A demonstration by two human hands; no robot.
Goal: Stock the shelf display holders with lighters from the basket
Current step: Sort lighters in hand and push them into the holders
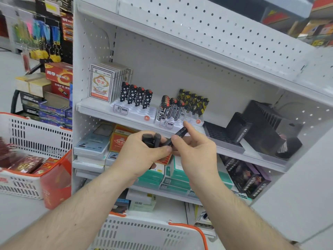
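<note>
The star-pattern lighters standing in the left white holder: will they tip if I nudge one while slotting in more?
Probably yes. The star-pattern lighters are tall, narrow and seated only at the base in the white holder, so they look top-heavy. They stand close together, so one could knock its neighbours. They look rigid and likely light.

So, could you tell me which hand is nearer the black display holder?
Right. The right hand is just left of the black display holder; the left hand is farther left.

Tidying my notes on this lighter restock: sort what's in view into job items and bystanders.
Job items:
left hand gripping a bunch of dark lighters
right hand pinching one dark lighter
white slotted display holders
white orange-handled basket

Bystanders:
white playing-card packs
teal boxes
black ribbed stands
</note>
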